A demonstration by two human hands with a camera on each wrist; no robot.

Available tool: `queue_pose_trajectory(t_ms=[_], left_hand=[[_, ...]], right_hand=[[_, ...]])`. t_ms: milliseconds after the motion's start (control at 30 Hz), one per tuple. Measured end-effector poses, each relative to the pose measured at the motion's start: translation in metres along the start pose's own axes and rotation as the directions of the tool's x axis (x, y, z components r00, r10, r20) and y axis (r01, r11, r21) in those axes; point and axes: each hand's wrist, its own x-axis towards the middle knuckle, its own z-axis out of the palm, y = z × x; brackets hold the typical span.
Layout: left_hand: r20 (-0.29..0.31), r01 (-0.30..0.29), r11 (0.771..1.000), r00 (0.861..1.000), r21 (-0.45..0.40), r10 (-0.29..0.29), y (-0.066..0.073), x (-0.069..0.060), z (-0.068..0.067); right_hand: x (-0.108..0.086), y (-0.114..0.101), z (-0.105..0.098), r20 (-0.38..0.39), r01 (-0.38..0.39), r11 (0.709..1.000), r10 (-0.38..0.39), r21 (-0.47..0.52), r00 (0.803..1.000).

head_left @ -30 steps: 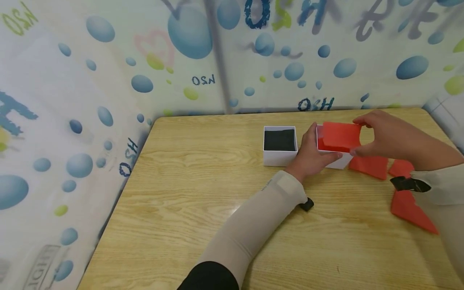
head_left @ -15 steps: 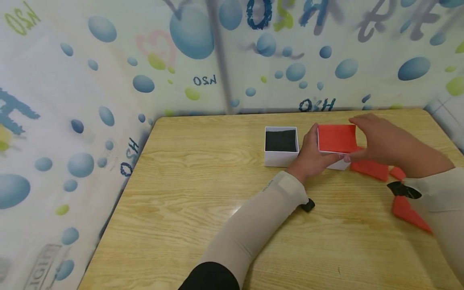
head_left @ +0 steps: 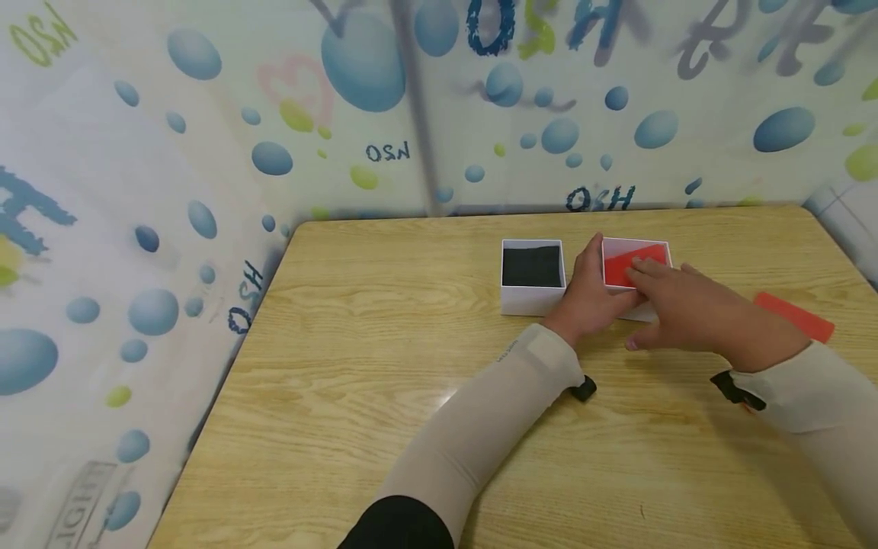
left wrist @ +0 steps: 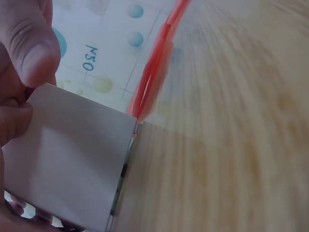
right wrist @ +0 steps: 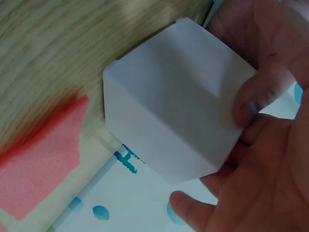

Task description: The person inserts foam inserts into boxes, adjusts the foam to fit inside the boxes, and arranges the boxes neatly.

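My left hand (head_left: 586, 297) grips a small open white box (head_left: 623, 313) from its left side, thumb along the front wall. Inside the box lies red foam (head_left: 620, 267), one piece slanting below the rim. My right hand (head_left: 693, 309) reaches over the right wall with fairly straight fingers, the fingertips resting on the foam. Its thumb points down, apart from the front wall. The right wrist view shows the white box (right wrist: 169, 101) from outside, its inside hidden. In the left wrist view a blank white wall of the box (left wrist: 72, 154) fills the lower left.
A second white box (head_left: 531, 301) holding black foam (head_left: 531, 267) stands just left of the first. On the wooden table (head_left: 329, 381), a red foam piece (head_left: 794, 316) lies right of my right hand; others are mostly hidden by that arm. A patterned wall covering (head_left: 480, 114) rises behind.
The red piece that my right hand held over the box has gone down inside it. My right hand has moved left and nearer, fingers now over the rim. The left hand stays put.
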Motion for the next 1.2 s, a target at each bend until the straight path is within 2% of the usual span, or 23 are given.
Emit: queue_pose_trajectory(t_ms=[133, 233, 400, 533, 700, 800, 1000, 1100, 1200], left_hand=[[0.003, -0.003, 1.000, 1.000, 0.000, 0.003, -0.001, 0.001, 0.000], [0.013, -0.017, 1.000, 1.000, -0.009, 0.017, -0.001, 0.002, 0.000], [0.017, -0.024, 0.999, 1.000, -0.030, 0.025, -0.002, 0.001, 0.001], [0.000, -0.018, 0.999, 1.000, -0.029, 0.019, -0.002, 0.000, 0.001], [-0.007, -0.023, 0.999, 1.000, -0.045, 0.022, -0.003, 0.000, 0.002], [-0.007, -0.023, 0.999, 1.000, -0.047, 0.023, -0.004, 0.000, 0.001], [-0.012, -0.018, 0.999, 1.000, -0.042, 0.017, -0.004, 0.000, 0.001], [-0.009, -0.014, 0.999, 1.000, -0.042, 0.014, -0.004, -0.001, 0.001], [-0.002, -0.014, 0.999, 1.000, -0.046, 0.014, -0.002, -0.001, 0.001]], right_hand=[[0.000, 0.001, 0.001, -0.032, 0.017, 1.000, -0.016, 0.025, 0.999], [-0.004, 0.007, -0.004, -0.066, -0.005, 0.998, 0.009, 0.070, 0.998], [-0.024, 0.040, -0.012, -0.088, -0.148, 0.981, 0.159, 0.127, 0.983], [-0.036, 0.072, -0.005, -0.046, -0.240, 0.959, 0.249, 0.152, 0.967], [-0.038, 0.101, 0.016, 0.058, -0.258, 0.950, 0.252, 0.177, 0.966], [-0.037, 0.109, 0.027, 0.078, -0.238, 0.956, 0.228, 0.173, 0.970], [-0.034, 0.117, 0.040, 0.056, -0.215, 0.966, 0.210, 0.142, 0.976], [-0.034, 0.118, 0.038, 0.039, -0.224, 0.966, 0.220, 0.130, 0.975], [-0.037, 0.117, 0.028, -0.001, -0.249, 0.960, 0.251, 0.131, 0.968]])
